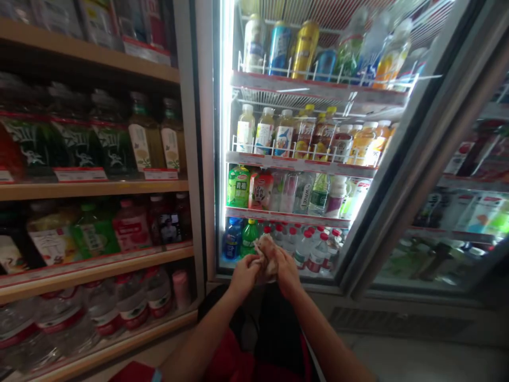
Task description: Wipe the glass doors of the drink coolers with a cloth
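Observation:
A crumpled, whitish-brown cloth point(265, 259) is bunched up between my two hands, in front of the lowest shelf of a lit drinks fridge. My left hand point(244, 272) pinches its left side with thumb and fingers. On the other side, my right hand point(286, 268) is closed around the cloth, with part of its fingers hidden. Just beyond the hands stand a green bottle point(249, 239), a dark blue bottle point(232, 239) and several clear bottles with red caps point(304, 246).
The fridge door point(387, 159) stands at the right, beside a second fridge section. Wire-railed fridge shelves point(300, 163) hold rows of bottles and cans. At left, a wooden shelf unit point(95, 190) carries more bottles, with large water bottles point(133, 302) at the bottom.

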Demonstrator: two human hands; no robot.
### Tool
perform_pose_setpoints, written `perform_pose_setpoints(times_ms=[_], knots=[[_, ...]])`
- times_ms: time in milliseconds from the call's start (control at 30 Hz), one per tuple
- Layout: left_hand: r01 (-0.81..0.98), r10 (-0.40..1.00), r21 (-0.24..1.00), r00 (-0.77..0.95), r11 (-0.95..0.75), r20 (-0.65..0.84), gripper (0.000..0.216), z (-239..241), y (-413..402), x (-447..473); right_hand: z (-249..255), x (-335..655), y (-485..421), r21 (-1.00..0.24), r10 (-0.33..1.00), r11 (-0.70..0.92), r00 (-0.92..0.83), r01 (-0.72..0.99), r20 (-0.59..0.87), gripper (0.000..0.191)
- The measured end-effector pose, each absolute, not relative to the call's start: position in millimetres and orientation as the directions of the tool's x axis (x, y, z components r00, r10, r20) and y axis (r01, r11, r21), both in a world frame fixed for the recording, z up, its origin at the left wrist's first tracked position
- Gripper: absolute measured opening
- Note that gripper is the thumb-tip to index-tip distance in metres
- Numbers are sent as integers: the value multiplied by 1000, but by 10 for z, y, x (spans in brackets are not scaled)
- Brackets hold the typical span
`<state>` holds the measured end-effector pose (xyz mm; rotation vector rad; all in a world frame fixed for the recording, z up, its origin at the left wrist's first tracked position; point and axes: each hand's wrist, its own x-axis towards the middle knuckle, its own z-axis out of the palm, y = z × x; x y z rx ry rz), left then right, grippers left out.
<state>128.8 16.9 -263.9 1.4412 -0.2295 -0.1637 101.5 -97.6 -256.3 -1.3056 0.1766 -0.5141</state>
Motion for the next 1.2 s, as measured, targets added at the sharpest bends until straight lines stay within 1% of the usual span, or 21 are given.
perform_pose_setpoints(times_ms=[67, 133, 233, 333, 433, 500, 567, 600, 667, 733, 800, 833, 867, 900, 1000, 1033, 1067, 1100, 1167, 1200], knots=[[85, -241, 965, 970, 247, -23, 18, -2664, 226, 1314, -2556, 1004, -1000, -950, -472, 176, 869, 258, 149, 44], [180, -236, 908, 967, 377, -94, 25, -2676, 279, 1331, -2566, 997, -1039, -947, -501, 194, 856, 255, 128, 44], [254, -252, 830, 957, 496, -143, 29, -2665, 349, 1345, -2602, 985, -1102, -951, -489, 204, 866, 231, 106, 44], [227, -203, 823, 969, 521, -138, 30, -2650, 413, 1379, -2644, 977, -1160, -974, -499, 111, 858, 200, 119, 42], [167, -85, 854, 986, 493, -143, 33, -2648, 460, 1435, -2689, 983, -1195, -974, -570, -69, 793, 215, 215, 44], [123, -16, 869, 991, 479, -131, 36, -2641, 464, 1453, -2719, 988, -1178, -963, -593, -169, 758, 210, 270, 46], [72, 11, 876, 996, 476, -88, 40, -2612, 436, 1423, -2741, 982, -1108, -959, -583, -211, 764, 188, 278, 48], [51, 8, 878, 998, 476, -63, 42, -2588, 410, 1387, -2747, 971, -1054, -962, -557, -203, 786, 184, 268, 48], [52, -70, 875, 997, 481, -21, 47, -2522, 346, 1283, -2745, 937, -929, -967, -462, -147, 850, 209, 254, 48], [89, -212, 872, 977, 482, 17, 51, -2446, 290, 1167, -2731, 895, -820, -965, -368, -64, 893, 253, 258, 47], [127, -353, 873, 934, 470, 54, 51, -2377, 274, 1089, -2720, 862, -767, -964, -333, 31, 912, 264, 240, 48], [136, -395, 876, 916, 463, 67, 50, -2350, 286, 1077, -2719, 852, -764, -966, -334, 79, 919, 247, 208, 49], [130, -402, 879, 913, 458, 74, 49, -2332, 310, 1083, -2722, 848, -773, -967, -338, 129, 927, 220, 165, 50], [104, -371, 885, 925, 455, 82, 48, -2323, 343, 1105, -2727, 848, -789, -964, -343, 180, 931, 196, 125, 51], [-3, -138, 920, 988, 392, 62, 52, -2358, 445, 1212, -2744, 867, -826, -935, -372, 303, 926, 185, 63, 51], [10, -103, 936, 994, 353, 29, 54, -2390, 463, 1240, -2746, 873, -826, -926, -370, 325, 927, 190, 61, 51], [53, -128, 946, 992, 319, -12, 55, -2429, 469, 1258, -2745, 879, -820, -925, -358, 326, 931, 193, 68, 51], [104, -198, 951, 979, 293, -46, 55, -2473, 464, 1266, -2744, 882, -812, -934, -343, 299, 936, 195, 85, 49], [154, -340, 949, 939, 277, -53, 50, -2557, 436, 1269, -2740, 881, -805, -963, -342, 155, 926, 221, 158, 45], [142, -359, 947, 933, 287, -31, 47, -2590, 424, 1276, -2739, 878, -810, -967, -376, 47, 901, 252, 216, 41]])
